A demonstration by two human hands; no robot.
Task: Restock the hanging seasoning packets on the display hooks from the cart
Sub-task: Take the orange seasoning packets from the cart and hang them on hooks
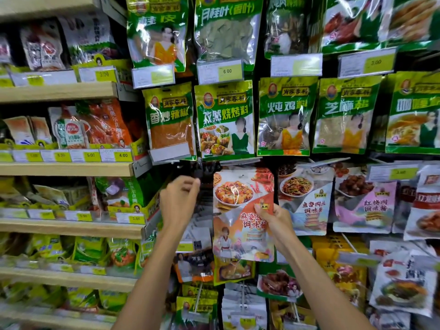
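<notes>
Supermarket aisle, seasoning display: the right hand [273,219] pinches a mapo tofu seasoning packet [240,194] at its right edge. The thumb lies across the front about halfway up and the fingers are tucked behind, a grip pressed tight on the glossy film.

The packet is a flat, rectangular pouch held upright, face out. A photo of a white bowl of red-sauced tofu with red chillies fills the upper part. An orange diagonal band with red Chinese lettering crosses the middle, and a drawn figure in white stands near the bottom. The plastic is shiny and faintly crinkled (light glares off the bowl photo). Most of the pouch extends left of the grip, with parts above and below it.

The packet sits in front of the hook display, its top edge just below a green cumin barbecue seasoning packet [223,120] and its right edge just beside a fish-flavoured pork sauce packet [307,201].

The left hand [178,198] is held up just left of the packet, apart from it. Its fingers are curled, with thumb and fingertips close together at a dark, blurred hook fitting [198,173]; whether they pinch it cannot be told.

Farther left, pale wooden shelves [66,169] edged with yellow price labels [122,155] carry bagged seasonings.
</notes>
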